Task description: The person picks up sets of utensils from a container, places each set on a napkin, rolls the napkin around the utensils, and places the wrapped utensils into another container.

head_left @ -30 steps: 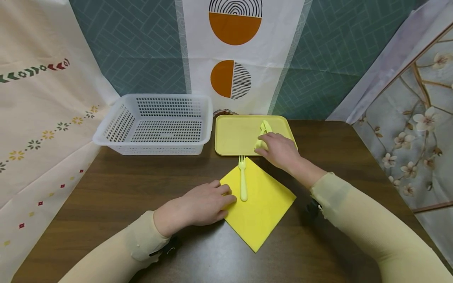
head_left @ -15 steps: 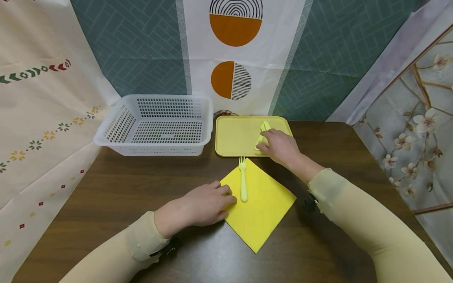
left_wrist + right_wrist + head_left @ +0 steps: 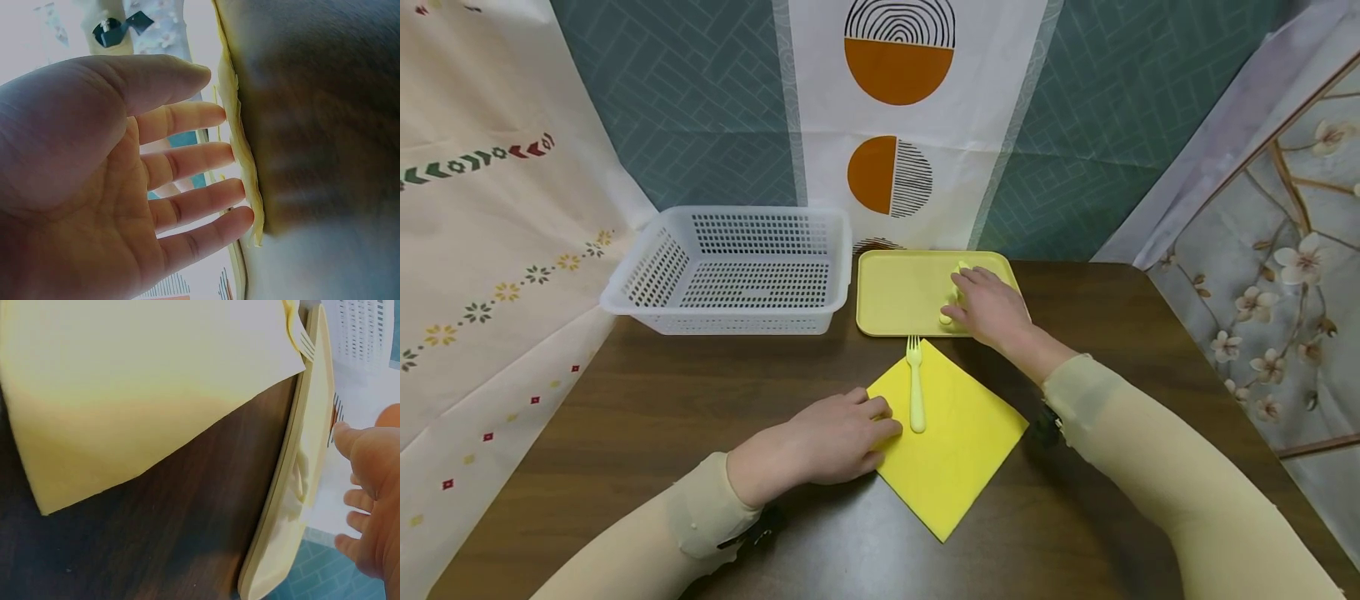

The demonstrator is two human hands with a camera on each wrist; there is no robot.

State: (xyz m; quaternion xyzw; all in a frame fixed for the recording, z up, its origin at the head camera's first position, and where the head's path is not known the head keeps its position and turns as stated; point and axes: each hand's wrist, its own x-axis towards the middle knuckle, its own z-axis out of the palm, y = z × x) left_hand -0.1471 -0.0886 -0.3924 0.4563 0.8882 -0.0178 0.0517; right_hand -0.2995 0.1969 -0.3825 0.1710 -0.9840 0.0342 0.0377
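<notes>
A folded bright yellow napkin [image 3: 955,442] lies cornerwise on the table with a pale yellow-green fork [image 3: 917,392] on it, tines toward the tray. My left hand [image 3: 831,437] rests its fingertips on the napkin's left edge; the left wrist view shows its fingers nearly straight. Over the right part of a yellow tray [image 3: 891,292] hovers my right hand [image 3: 996,308], fingers apart and loosely bent. In the right wrist view they stand away from the pale cutlery [image 3: 301,472] on the tray. That cutlery is partly hidden by the hand in the head view, so its kind is unclear.
Left of the tray stands a white perforated plastic basket [image 3: 752,283]. The brown wooden table [image 3: 700,383] reaches back to hanging patterned cloths [image 3: 722,125]. A floral cloth [image 3: 1285,317] hangs along the right side.
My right hand has come off the cutlery on the tray, its fingers spreading. The left hand, napkin and fork stay in place. The head view has tilted slightly up.
</notes>
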